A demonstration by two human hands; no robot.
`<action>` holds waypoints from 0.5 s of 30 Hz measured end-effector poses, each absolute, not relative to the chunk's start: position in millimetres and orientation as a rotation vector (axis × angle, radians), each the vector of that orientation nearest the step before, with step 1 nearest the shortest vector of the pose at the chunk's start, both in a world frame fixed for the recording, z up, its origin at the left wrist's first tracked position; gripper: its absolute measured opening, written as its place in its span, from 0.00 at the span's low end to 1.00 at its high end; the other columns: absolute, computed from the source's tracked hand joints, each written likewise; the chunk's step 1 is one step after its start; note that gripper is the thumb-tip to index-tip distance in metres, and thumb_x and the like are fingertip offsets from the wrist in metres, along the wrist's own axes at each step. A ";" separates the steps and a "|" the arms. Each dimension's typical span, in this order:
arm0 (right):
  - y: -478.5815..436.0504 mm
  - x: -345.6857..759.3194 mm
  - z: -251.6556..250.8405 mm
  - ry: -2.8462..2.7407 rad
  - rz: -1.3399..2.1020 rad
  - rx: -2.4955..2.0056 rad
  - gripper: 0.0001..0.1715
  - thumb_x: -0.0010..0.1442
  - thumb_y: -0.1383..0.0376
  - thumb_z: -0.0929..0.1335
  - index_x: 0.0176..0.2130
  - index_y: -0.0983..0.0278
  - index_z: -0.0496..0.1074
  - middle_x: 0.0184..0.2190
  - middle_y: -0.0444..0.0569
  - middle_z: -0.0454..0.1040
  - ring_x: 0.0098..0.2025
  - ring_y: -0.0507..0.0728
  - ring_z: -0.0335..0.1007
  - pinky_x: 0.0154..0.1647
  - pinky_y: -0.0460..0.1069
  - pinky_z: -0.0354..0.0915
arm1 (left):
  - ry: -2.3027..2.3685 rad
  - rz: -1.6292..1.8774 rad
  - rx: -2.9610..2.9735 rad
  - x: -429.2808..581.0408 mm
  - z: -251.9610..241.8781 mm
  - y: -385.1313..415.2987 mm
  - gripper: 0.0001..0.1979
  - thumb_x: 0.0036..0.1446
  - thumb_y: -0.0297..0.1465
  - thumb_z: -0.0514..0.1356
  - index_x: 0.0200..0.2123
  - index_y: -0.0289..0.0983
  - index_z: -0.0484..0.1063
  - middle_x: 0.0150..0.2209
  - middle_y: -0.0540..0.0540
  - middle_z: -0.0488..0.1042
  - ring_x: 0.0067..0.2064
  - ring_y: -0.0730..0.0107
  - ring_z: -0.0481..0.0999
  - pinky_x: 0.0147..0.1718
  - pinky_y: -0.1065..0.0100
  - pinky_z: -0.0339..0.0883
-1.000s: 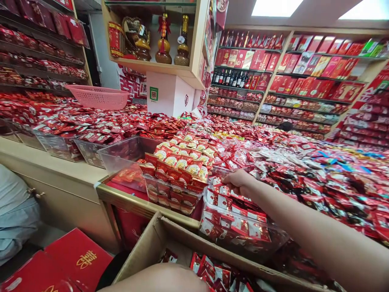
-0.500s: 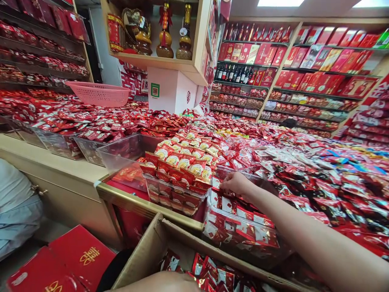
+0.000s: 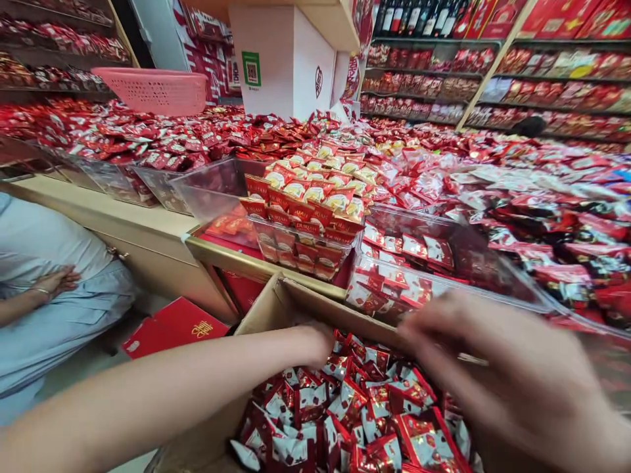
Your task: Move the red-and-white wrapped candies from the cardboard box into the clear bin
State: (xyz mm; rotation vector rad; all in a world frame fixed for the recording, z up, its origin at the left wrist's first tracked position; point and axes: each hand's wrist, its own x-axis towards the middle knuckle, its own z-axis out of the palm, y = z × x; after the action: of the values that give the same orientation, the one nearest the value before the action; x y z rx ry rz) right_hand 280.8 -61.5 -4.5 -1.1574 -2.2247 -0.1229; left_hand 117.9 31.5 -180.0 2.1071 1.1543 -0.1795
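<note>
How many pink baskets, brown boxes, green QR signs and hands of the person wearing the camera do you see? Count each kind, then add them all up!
Pink basket: 1
Brown box: 1
Green QR sign: 1
Wearer's hands: 2 (left hand, right hand)
Total: 5

One cardboard box, one pink basket, one QR code and the wearer's two hands show. The packets are too many to count.
</note>
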 end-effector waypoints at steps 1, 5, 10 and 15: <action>-72.3 283.9 -20.5 -2.305 -0.030 -1.124 0.04 0.55 0.69 0.63 0.33 0.60 0.64 0.23 0.44 0.67 0.23 0.50 0.63 0.22 0.45 0.58 | 1.226 -0.167 2.051 124.7 -183.5 29.7 0.10 0.39 0.29 0.64 0.28 0.34 0.72 0.33 0.43 0.73 0.38 0.62 0.72 0.39 0.63 0.64; -81.1 303.2 -75.5 -2.309 0.218 -1.236 0.05 0.57 0.70 0.61 0.35 0.63 0.63 0.24 0.45 0.67 0.25 0.50 0.63 0.24 0.45 0.58 | 1.494 -0.070 1.833 150.0 -198.9 15.1 0.13 0.54 0.34 0.54 0.42 0.33 0.65 0.41 0.44 0.69 0.42 0.67 0.69 0.40 0.60 0.64; -78.3 309.4 -94.7 -2.301 0.318 -1.391 0.06 0.58 0.68 0.59 0.32 0.64 0.64 0.25 0.46 0.68 0.27 0.51 0.63 0.27 0.45 0.58 | 1.616 0.012 1.671 162.3 -215.2 6.3 0.13 0.55 0.34 0.53 0.42 0.33 0.65 0.42 0.44 0.67 0.42 0.67 0.68 0.40 0.60 0.64; -82.8 302.8 -98.4 -2.539 0.353 -1.508 0.09 0.57 0.68 0.58 0.30 0.64 0.66 0.26 0.47 0.69 0.28 0.52 0.65 0.28 0.45 0.56 | 1.525 0.065 1.618 163.9 -220.9 12.8 0.12 0.55 0.34 0.53 0.40 0.32 0.66 0.40 0.45 0.68 0.41 0.67 0.68 0.39 0.59 0.64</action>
State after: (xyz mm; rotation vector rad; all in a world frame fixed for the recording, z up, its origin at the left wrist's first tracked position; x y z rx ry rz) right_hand 302.8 -82.8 -98.4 -1.5081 -2.5385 0.3534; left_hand 163.9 12.8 -220.9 1.6179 1.5252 0.0649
